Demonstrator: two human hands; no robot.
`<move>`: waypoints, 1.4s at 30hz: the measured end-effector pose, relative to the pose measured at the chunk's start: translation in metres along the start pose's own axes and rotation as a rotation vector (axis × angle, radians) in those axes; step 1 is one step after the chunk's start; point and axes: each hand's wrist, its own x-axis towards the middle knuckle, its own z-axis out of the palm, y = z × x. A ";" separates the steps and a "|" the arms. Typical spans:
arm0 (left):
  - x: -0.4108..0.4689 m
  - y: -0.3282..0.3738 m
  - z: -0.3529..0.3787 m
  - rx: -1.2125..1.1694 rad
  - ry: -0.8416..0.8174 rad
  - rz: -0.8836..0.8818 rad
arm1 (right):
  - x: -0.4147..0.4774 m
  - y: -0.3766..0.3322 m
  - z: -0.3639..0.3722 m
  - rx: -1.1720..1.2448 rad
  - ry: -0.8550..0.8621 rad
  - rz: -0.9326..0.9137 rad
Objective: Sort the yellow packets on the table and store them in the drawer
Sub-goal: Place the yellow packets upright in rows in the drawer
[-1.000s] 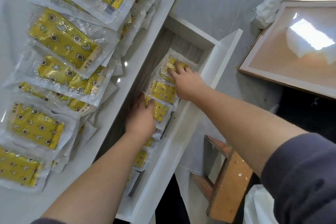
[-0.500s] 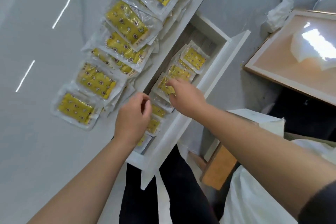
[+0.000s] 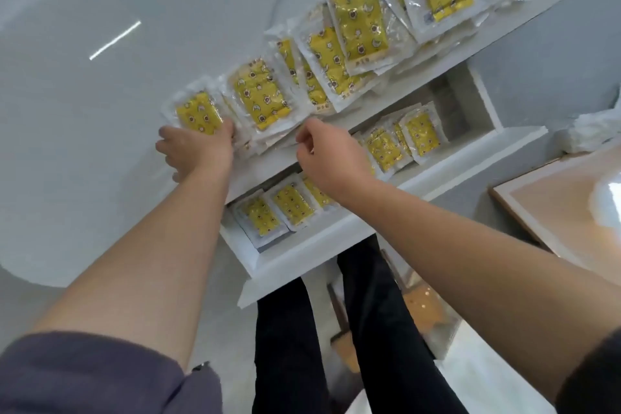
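Plainly, the weak spot is the overlapped row of yellow packets on the bench, which runs from the middle of the view up toward one o'clock, close along the bench edge above the open drawer. The left hand lies against the end packet at the row's nine o'clock end, thumb on the packet's near edge. Whether the fingers have closed under it I cannot tell. The right hand hovers at the bench lip just toward three o'clock of it, fingers loosely curled with nothing visibly in them.

These sleeves look like slick film, each one lapping the next. If the end packet is dragged rather than lifted, it will likely pull its neighbour along. The shingled row could then fan out or slip over the edge, landing unsorted on the stored packets in the drawer. A thumb-only hold might also let the packet skate away toward nine o'clock. The right hand, sitting so near the overlapped edges, could nudge them if it reaches in carelessly.
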 end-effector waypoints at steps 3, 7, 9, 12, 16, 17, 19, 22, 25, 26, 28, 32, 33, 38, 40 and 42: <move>0.003 -0.002 0.003 -0.202 -0.092 -0.098 | 0.002 0.001 -0.001 -0.035 -0.037 -0.017; 0.017 -0.015 -0.003 -0.054 -0.073 -0.035 | 0.004 -0.003 0.008 -0.014 -0.095 0.003; 0.020 -0.021 -0.009 0.138 0.000 0.048 | 0.003 -0.009 0.012 0.019 -0.123 0.009; 0.019 -0.029 -0.019 0.172 -0.012 0.122 | -0.002 -0.015 0.015 0.054 -0.157 0.013; 0.008 -0.045 -0.030 -0.204 -0.103 0.082 | -0.003 -0.018 0.013 0.245 -0.219 0.137; 0.000 -0.047 -0.033 -0.310 -0.123 0.089 | -0.002 -0.017 0.010 0.349 -0.240 0.186; -0.023 -0.048 -0.037 -0.416 -0.190 0.127 | -0.002 -0.018 0.005 0.558 -0.297 0.252; -0.065 -0.048 -0.036 -0.365 -0.350 0.191 | 0.003 -0.015 -0.002 0.706 -0.374 0.262; -0.092 -0.045 -0.022 -0.292 -0.449 0.208 | 0.012 -0.006 -0.010 0.606 -0.381 0.219; -0.094 -0.042 -0.017 -0.244 -0.430 0.216 | 0.016 0.000 -0.015 0.577 -0.385 0.208; -0.089 -0.032 -0.006 -0.176 -0.273 0.212 | 0.023 0.013 -0.030 0.560 -0.412 0.198; -0.068 0.005 0.014 -0.225 -0.046 0.080 | 0.035 0.040 -0.059 0.518 -0.446 0.193; -0.064 0.016 0.020 -0.175 -0.058 0.050 | 0.037 0.045 -0.062 0.519 -0.434 0.202; -0.054 0.046 0.040 0.003 -0.018 -0.093 | 0.047 0.056 -0.068 0.618 -0.412 0.239; -0.047 0.042 0.039 -0.114 -0.049 -0.107 | 0.050 0.059 -0.069 0.639 -0.419 0.248; -0.041 0.034 0.035 -0.207 -0.089 -0.091 | 0.050 0.061 -0.069 0.628 -0.423 0.253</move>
